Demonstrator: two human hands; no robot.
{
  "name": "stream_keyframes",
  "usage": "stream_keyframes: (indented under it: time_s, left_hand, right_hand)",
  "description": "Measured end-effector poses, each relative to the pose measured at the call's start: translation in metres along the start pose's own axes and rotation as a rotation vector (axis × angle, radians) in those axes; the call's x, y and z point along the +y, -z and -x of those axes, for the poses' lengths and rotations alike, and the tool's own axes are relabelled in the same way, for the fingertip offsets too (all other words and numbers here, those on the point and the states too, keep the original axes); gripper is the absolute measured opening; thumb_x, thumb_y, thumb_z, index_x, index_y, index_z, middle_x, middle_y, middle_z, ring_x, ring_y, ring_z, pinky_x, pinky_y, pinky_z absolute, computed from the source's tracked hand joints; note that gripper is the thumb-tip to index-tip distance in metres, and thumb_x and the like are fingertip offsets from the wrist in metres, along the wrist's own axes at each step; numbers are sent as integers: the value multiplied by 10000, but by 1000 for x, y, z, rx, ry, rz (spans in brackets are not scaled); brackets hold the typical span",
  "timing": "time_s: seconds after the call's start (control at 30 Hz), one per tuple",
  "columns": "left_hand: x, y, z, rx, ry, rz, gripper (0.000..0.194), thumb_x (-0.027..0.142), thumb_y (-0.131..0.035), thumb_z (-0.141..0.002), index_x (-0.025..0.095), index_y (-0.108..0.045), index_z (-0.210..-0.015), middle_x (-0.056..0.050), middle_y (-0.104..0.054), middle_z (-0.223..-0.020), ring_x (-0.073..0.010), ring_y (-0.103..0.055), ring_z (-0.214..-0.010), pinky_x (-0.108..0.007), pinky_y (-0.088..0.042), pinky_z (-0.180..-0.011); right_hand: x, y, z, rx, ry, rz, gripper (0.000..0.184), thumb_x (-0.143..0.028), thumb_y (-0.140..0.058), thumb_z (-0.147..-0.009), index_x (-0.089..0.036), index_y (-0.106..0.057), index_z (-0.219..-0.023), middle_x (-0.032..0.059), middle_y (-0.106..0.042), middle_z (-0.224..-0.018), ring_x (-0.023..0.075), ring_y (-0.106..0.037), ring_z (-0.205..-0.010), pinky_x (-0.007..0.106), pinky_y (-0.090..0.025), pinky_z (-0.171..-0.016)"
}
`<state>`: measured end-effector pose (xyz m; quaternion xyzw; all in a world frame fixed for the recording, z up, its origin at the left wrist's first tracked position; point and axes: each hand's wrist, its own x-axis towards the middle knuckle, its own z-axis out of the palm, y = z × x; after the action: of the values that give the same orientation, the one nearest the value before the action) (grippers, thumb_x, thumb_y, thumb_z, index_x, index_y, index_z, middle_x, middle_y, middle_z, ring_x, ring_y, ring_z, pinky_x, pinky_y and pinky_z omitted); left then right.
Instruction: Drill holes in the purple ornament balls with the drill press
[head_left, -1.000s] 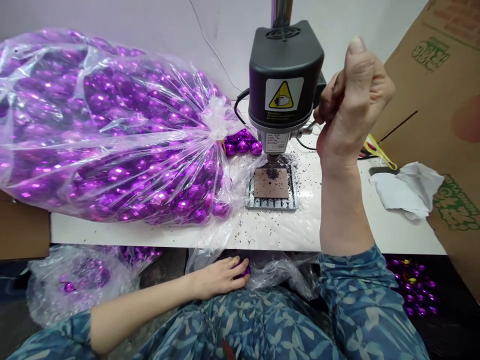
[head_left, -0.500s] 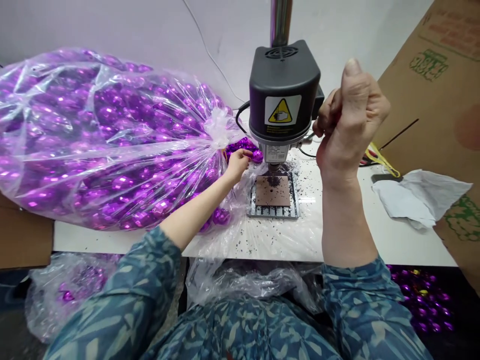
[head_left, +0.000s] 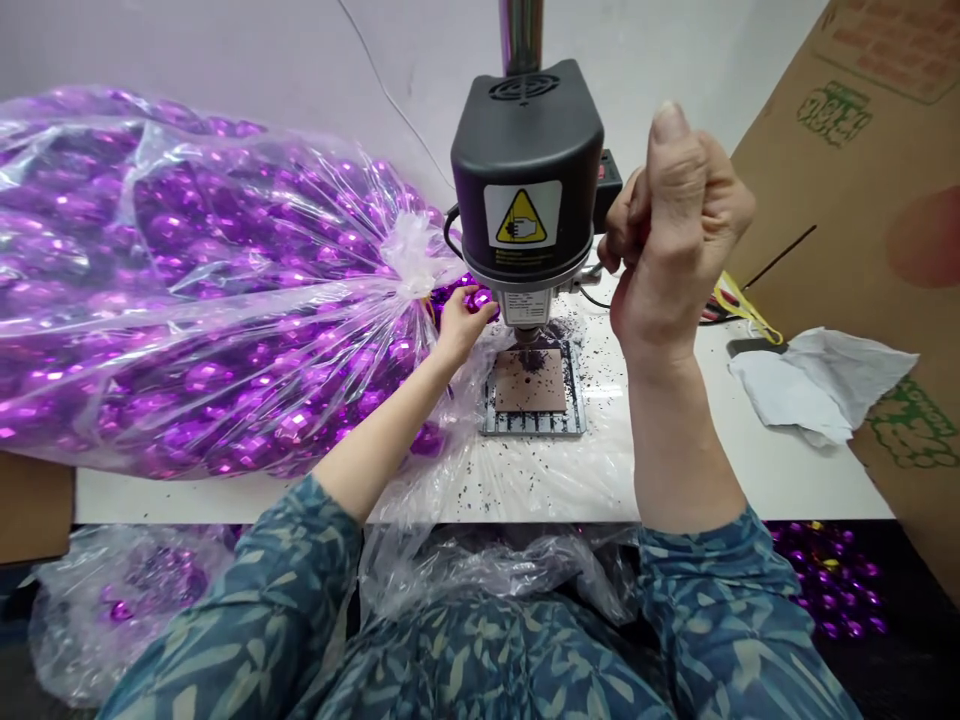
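A small black bench drill [head_left: 527,180] stands on the white table [head_left: 787,470], its bit over a brown pad on a slotted metal base [head_left: 532,390]. My right hand [head_left: 671,240] is closed in a fist round the drill's feed lever at the machine's right side. My left hand [head_left: 459,322] reaches to the left of the drill bit and pinches a shiny purple faceted ball [head_left: 478,298] from the small pile beside the bag's knot. A big clear plastic bag of purple balls [head_left: 202,290] lies on the table at the left.
Dark drill shavings litter the plastic sheet round the base. Crumpled white paper [head_left: 821,385] and a yellow-handled tool [head_left: 739,305] lie at right by a large cardboard box [head_left: 870,200]. More purple balls sit in bags under the table at left [head_left: 127,590] and right [head_left: 832,590].
My left hand rose from the bag in my lap to the table and took hold of a purple ball by the drill. My right fist stayed on the lever.
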<state>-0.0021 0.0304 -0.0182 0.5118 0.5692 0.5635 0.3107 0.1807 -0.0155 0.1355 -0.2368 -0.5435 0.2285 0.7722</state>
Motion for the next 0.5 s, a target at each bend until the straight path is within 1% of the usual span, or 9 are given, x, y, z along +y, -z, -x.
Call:
stream_keyframes:
  time_s: [0.07,0.13,0.2,0.23,0.27,0.3,0.33,0.43,0.5]
  left_hand:
    - [19,21,37,-27,32,28,394,328,-821,-802,171,-652,-1121,-61,-741,-947,-197,-720,-890,-379,-612,-874]
    - [32,35,82,-105,58,70,440,396,-808,-835,187,-644,-1186,-90,-754,-1033,-206,-733,-923,-412,-626,-875]
    - [33,39,121,-228,84,129,470,420,-813,-836,202,-637,-1213,-111,-759,-1098,-223,-745,-969,-444,-638,-888]
    - [30,37,134,-284,101,153,491,425,-821,-830,204,-633,-1226,-120,-760,-1125,-234,-749,-999,-457,-640,-903]
    - [23,34,142,-324,117,170,513,427,-828,-823,203,-627,-1239,-129,-759,-1149,-244,-751,-1029,-466,-639,-922]
    - [15,29,144,-342,131,178,534,428,-833,-819,199,-620,-1252,-137,-756,-1172,-253,-751,-1059,-472,-635,-944]
    - [5,24,143,-334,137,176,550,429,-834,-817,196,-611,-1262,-143,-752,-1191,-259,-749,-1081,-474,-630,-962]
    - [-19,12,122,-275,111,148,553,415,-835,-817,196,-595,-1265,-140,-746,-1209,-262,-747,-1098,-470,-624,-979]
    - [-28,7,108,-269,80,136,545,392,-836,-815,198,-593,-1263,-131,-749,-1196,-261,-751,-1083,-472,-626,-973]
  right_hand:
    - [-2,0,0,6,-10,-27,716,-916,-499,-709,-248,-274,-583,-56,-264,-469,86,-250,-383,328,-245,-371]
    - [-3,0,1,16,-27,-54,694,-887,-548,-722,-257,-297,-578,-58,-262,-470,85,-249,-380,338,-226,-371]
    - [-3,0,1,24,-34,-75,670,-855,-575,-750,-263,-312,-577,-61,-259,-473,81,-242,-379,343,-220,-370]
    - [-2,-1,1,27,-32,-87,665,-847,-581,-756,-263,-318,-577,-62,-260,-474,79,-240,-379,342,-224,-371]
    - [-2,-1,1,27,-28,-101,666,-849,-587,-749,-263,-323,-576,-63,-263,-475,79,-242,-378,341,-231,-371]
    - [-2,-1,1,27,-22,-113,674,-859,-593,-733,-261,-323,-575,-62,-266,-474,79,-245,-377,341,-237,-370]
    - [-1,-1,1,27,-18,-118,685,-869,-597,-716,-259,-320,-575,-62,-267,-471,80,-248,-374,341,-236,-368]
    - [-1,-1,0,31,-15,-76,720,-916,-544,-702,-254,-287,-583,-58,-257,-462,83,-242,-369,340,-219,-364]
    - [-1,-1,0,26,-19,-39,730,-939,-485,-715,-251,-274,-592,-57,-246,-465,82,-231,-375,337,-214,-369]
